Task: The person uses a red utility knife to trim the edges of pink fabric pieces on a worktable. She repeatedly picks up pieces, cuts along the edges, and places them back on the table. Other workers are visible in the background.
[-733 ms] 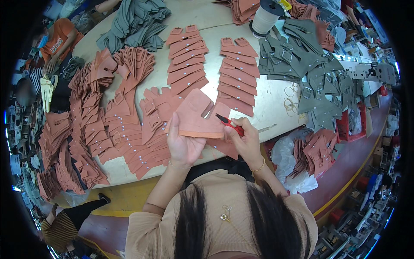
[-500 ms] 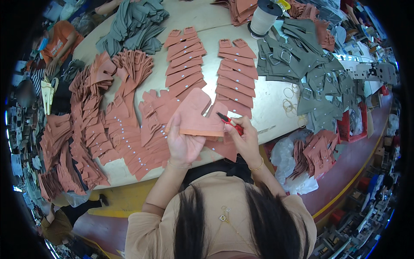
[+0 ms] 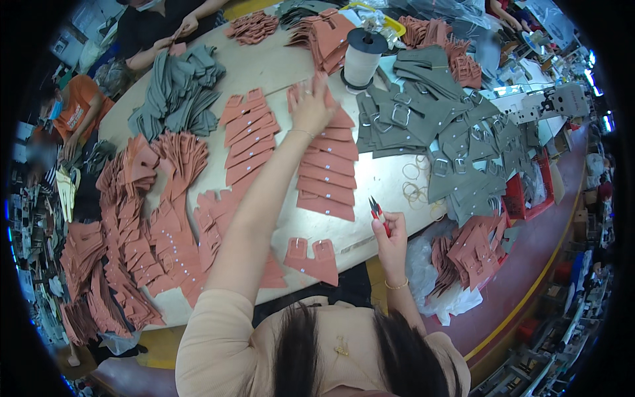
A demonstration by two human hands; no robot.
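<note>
My left hand (image 3: 313, 111) is stretched far across the table, over the far end of a row of overlapping terracotta pieces (image 3: 327, 178). Its fingers are smeared by motion, so whether they grip a piece does not show. Closer to me on the right, my right hand (image 3: 391, 239) is closed around a pair of red-handled thread snips (image 3: 378, 213), dark tips pointing up and away. A single terracotta piece with two strap ends (image 3: 313, 260) lies flat at the table's near edge, between my arms.
A second terracotta row (image 3: 250, 142) lies left of my forearm. Heaped terracotta pieces (image 3: 165, 231) cover the left side. Green buckled pieces (image 3: 403, 119), a spool (image 3: 364, 59), loose rings (image 3: 415, 192) and a red crate (image 3: 529, 192) are rightward. Co-workers sit across the table and at left.
The terracotta piece has left its place between my hands. My left hand has swung far forward to the row's end. My right hand has drawn aside with the snips, and the view has shifted.
</note>
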